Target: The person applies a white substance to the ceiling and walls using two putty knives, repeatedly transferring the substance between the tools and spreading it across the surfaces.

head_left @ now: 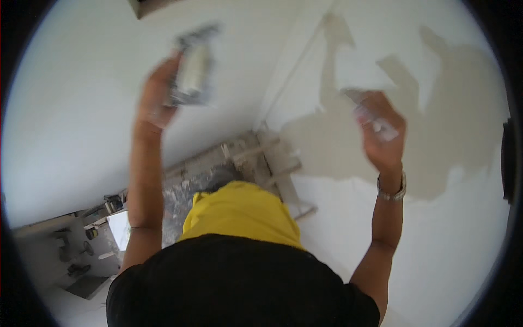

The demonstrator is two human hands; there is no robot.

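My left hand [157, 92] is raised at the upper left, its fingers wrapped round the edge of a dark-edged rectangular plate [195, 71] with a whitish patch in its middle. Motion blurs the plate, and its exact kind does not show. At the upper right, my right hand [388, 133] closes round the pale handle of a putty knife [376, 120]. The knife's grey blade points up and left, close to the white wall; whether it touches is unclear. A metal-banded watch [393, 188] sits on the right wrist.
White walls [234, 65] meet at a corner ahead, and shadows of my arms fall on the right one. Below stand wooden rungs or slats [267, 150] over a stained grey floor [177, 199]. At lower left are a standing fan [86, 249] and assorted items.
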